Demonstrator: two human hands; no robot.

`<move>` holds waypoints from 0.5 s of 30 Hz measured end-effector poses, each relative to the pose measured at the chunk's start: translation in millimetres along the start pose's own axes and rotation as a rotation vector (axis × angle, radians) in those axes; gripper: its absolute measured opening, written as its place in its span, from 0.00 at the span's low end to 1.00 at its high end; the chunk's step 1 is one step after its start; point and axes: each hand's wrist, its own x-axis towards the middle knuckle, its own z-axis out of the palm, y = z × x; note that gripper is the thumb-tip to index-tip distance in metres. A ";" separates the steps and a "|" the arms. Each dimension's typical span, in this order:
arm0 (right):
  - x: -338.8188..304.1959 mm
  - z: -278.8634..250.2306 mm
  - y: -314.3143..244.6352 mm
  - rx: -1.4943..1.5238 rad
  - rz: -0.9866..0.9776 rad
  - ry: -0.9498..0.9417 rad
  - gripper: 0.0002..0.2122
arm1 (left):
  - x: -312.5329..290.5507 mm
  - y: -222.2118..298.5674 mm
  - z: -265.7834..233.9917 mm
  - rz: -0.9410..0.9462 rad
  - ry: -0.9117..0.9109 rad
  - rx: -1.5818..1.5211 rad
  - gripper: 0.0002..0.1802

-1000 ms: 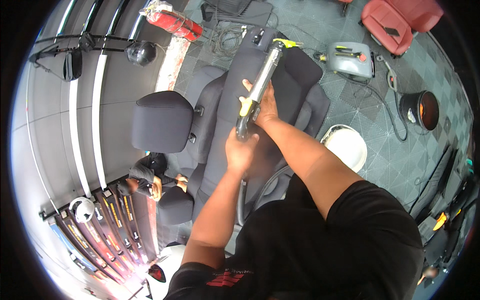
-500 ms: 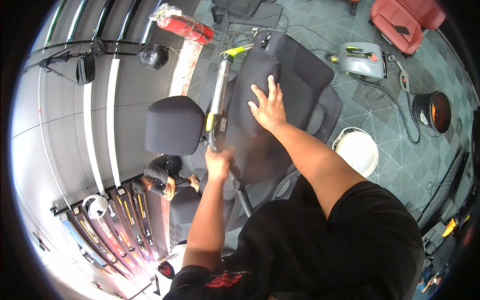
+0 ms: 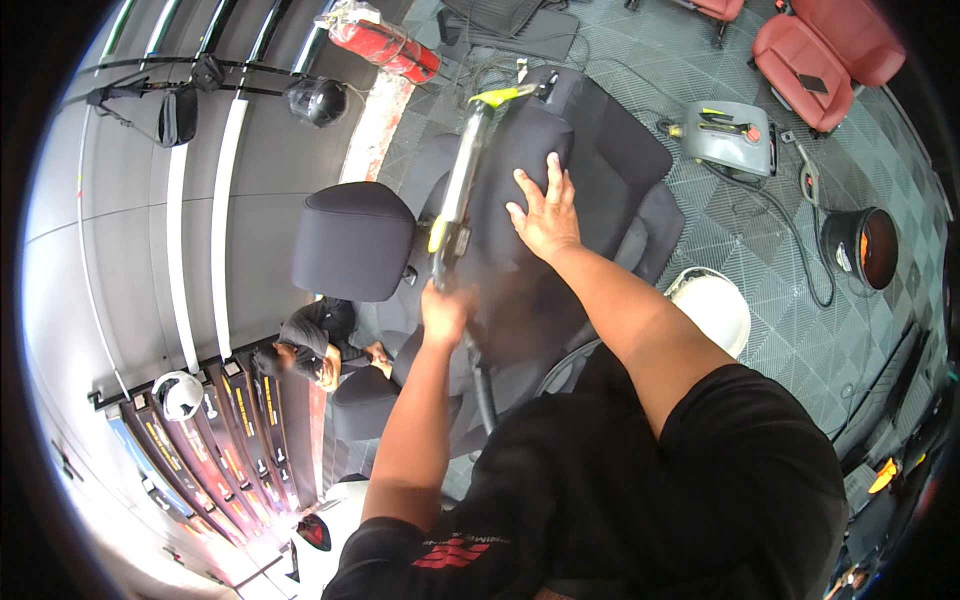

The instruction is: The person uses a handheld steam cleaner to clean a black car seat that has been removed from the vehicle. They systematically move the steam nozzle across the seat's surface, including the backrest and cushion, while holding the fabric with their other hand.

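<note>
My left hand (image 3: 447, 312) is wrapped round the dark handle of a vacuum wand (image 3: 460, 180). The wand has a clear tube and a yellow-green head, which rests at the top edge of a dark fabric car seat (image 3: 610, 140). A black hose (image 3: 484, 395) runs back from the handle toward my body. My right hand (image 3: 546, 212) lies on the seat's upholstery with its fingers spread, holding nothing. Left of the wand is a separate dark headrest (image 3: 355, 242).
A white bucket (image 3: 712, 308) stands right of the seat. Farther right are a grey machine (image 3: 730, 138) with a hose, a black bucket (image 3: 862, 248) and red seats (image 3: 825, 55). At upper left lies a red fire extinguisher (image 3: 385, 45). Another person (image 3: 318, 340) sits at left.
The view has shifted a little. The wand's head has moved slightly right along the seat's top, my left hand going with it. My right hand stays spread on the seat.
</note>
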 end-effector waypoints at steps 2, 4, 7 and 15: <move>-1.5 1.1 6.8 0.002 0.019 -0.035 0.33 | 33.2 19.6 26.9 0.033 -0.019 0.029 0.11; -3.3 -4.3 -0.8 -0.025 0.027 -0.088 0.34 | 35.3 28.2 34.9 0.057 -0.032 0.055 0.11; -2.8 -10.8 -1.8 -0.055 0.023 -0.127 0.34 | 20.6 27.1 28.5 0.017 -0.028 0.051 0.11; 1.3 -10.8 -1.3 -0.072 0.120 -0.219 0.35 | -71.4 -5.0 -45.7 -0.003 0.009 0.152 0.11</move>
